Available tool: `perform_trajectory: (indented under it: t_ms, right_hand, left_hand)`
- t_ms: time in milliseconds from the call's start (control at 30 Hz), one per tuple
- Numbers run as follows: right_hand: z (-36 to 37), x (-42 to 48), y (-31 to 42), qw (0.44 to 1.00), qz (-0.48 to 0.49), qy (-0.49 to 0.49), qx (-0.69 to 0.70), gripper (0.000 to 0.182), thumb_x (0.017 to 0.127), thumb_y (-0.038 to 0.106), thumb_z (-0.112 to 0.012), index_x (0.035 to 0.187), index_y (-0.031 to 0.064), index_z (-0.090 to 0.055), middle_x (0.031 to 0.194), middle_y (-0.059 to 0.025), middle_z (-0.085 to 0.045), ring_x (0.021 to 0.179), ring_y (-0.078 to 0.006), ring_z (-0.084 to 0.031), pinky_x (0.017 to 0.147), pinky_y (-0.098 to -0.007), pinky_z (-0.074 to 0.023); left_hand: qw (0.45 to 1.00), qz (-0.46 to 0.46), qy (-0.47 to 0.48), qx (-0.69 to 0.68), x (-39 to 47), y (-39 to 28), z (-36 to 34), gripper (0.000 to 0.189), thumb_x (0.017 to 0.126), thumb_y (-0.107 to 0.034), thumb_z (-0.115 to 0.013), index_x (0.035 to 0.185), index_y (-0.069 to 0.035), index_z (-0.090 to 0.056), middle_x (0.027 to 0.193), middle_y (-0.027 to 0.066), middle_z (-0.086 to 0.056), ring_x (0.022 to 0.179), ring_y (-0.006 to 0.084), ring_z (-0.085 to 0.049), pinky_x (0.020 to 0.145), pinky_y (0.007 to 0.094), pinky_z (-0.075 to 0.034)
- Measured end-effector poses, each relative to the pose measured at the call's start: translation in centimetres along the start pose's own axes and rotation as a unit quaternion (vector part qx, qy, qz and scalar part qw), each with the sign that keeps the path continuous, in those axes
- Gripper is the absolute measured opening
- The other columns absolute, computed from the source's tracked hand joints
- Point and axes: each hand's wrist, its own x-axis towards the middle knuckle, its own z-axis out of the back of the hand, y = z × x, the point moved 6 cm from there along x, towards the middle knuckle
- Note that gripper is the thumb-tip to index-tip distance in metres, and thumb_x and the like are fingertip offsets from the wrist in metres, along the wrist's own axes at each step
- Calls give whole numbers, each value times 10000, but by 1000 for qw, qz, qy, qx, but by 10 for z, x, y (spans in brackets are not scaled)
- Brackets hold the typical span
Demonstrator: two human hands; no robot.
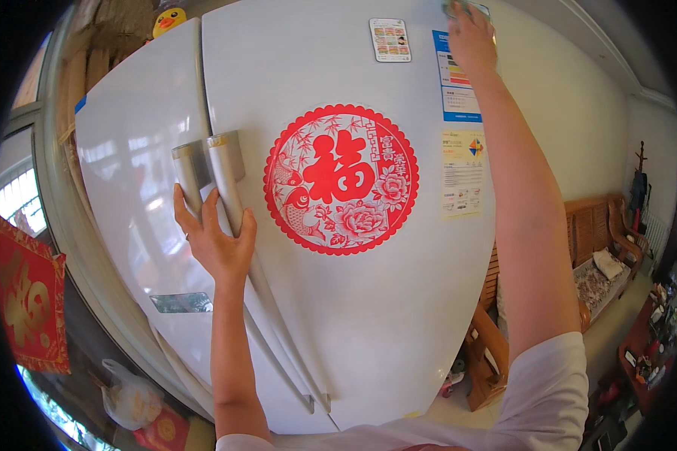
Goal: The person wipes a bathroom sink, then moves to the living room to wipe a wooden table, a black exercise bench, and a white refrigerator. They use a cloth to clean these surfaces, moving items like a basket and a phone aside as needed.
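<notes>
A white double-door refrigerator (pixel 344 315) fills the middle of the view. My left hand (pixel 220 242) is at its two long vertical handles, with thumb and index finger either side of the right handle (pixel 221 155) and the other fingers by the left handle (pixel 185 166). My right arm reaches up to the door's top right corner. There my right hand (pixel 474 45) presses a greenish cloth (pixel 481 8) against the surface; the cloth is mostly hidden by the fingers. A round red and white paper-cut sticker (pixel 341 180) decorates the right door.
A phone-shaped sticker or magnet (pixel 390 40), a blue-edged energy label (pixel 457 101) and a printed sheet (pixel 462 175) are on the door. A yellow toy duck (pixel 169 21) sits above. Wooden furniture (pixel 592 237) and a cluttered table (pixel 640 349) stand right; a plastic bag (pixel 130 397) lies lower left.
</notes>
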Motion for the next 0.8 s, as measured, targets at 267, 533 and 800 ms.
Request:
perform_trajectory:
  t_ms: [267, 533, 800]
  right_hand:
    - [-16, 3, -75, 995, 16, 84, -53, 409, 990, 331, -467, 1326, 122, -569, 1483, -72, -416, 1356, -337, -351, 1091, -466, -367]
    - [60, -147, -78, 990, -2, 133, 40, 299, 961, 183, -504, 1216, 61, -600, 1467, -90, -420, 1276, -332, -421, 1017, -436, -440]
    - [102, -204, -60, 988, 82, 111, 71, 506, 859, 10, -576, 1356, 102, -542, 1467, -77, -418, 1302, -331, -389, 1061, -408, -408]
  left_hand:
    - [999, 19, 30, 41, 0, 1, -6, 493, 658, -201, -787, 1086, 9, -661, 1502, 182, -298, 1321, 378, -417, 940, 453, -493]
    - [996, 25, 31, 76, 2, 1, -3, 447, 640, -196, -762, 1021, 14, -659, 1495, 197, -288, 1280, 390, -457, 876, 461, -516]
    - [996, 21, 32, 79, 0, -1, -7, 431, 635, -183, -751, 1014, -1, -657, 1496, 198, -282, 1267, 390, -465, 862, 461, -521]
